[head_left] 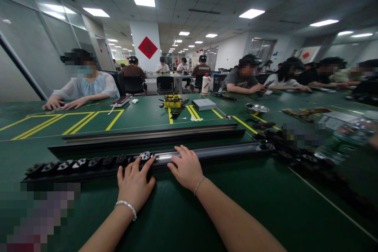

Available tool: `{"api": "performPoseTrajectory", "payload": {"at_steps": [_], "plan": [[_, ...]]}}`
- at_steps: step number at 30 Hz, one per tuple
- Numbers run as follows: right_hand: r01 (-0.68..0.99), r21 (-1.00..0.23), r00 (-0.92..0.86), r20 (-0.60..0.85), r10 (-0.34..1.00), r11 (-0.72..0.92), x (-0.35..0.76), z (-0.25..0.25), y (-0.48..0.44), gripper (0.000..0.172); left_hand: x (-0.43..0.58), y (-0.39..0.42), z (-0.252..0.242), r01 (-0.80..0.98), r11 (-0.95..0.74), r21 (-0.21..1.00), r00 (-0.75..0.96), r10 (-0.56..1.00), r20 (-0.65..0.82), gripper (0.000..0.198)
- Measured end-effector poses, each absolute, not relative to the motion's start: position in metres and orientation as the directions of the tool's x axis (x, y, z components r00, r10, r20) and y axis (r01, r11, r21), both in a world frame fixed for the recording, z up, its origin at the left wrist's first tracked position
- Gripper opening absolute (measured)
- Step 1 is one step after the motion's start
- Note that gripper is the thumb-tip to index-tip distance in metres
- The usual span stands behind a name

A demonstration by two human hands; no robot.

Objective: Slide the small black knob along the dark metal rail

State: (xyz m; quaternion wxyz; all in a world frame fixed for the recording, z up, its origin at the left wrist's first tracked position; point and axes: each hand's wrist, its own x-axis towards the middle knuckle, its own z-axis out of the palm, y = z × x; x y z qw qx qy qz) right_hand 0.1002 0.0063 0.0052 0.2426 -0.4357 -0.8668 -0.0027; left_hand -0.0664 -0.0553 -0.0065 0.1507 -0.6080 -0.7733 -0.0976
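Observation:
A long black channel rail [206, 152] with a shiny inner strip lies across the green table before me. Several black blocks [94, 162] with dark or silvery tops sit in a row along its left part. My left hand [136, 183] is open, fingers spread, its fingertips at a silver-topped block [145, 156] at the right end of that row. To the right, my right hand [187, 168] is open with fingers outstretched, its fingertips at the rail's bare stretch. No object shows in its grasp. Whether it presses on the rail, I cannot tell.
Behind the rail lie more long black strips [150, 137]. Farther back are a yellow box with cables [173, 101], a grey box [203, 104] and a metal bowl [257, 108]. Dark blocks and a plastic bottle [339, 143] crowd the right. A masked person [85, 84] sits across at left.

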Motion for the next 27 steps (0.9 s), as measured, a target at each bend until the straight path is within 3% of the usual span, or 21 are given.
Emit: {"api": "performPoseTrajectory", "payload": {"at_steps": [16, 27], "plan": [[0.759, -0.195, -0.509, 0.417, 0.753, 0.622, 0.1002, 0.0065, 0.0060, 0.032, -0.0661, -0.0555, -0.0043, 0.968, 0.248, 0.035, -0.246, 0.914, 0.324, 0.051], [0.760, -0.179, -0.517, 0.415, 0.749, 0.624, 0.0998, 0.0062, 0.0065, 0.031, -0.0685, -0.0552, -0.0058, 0.969, 0.246, 0.017, -0.238, 0.913, 0.333, 0.051]]}}
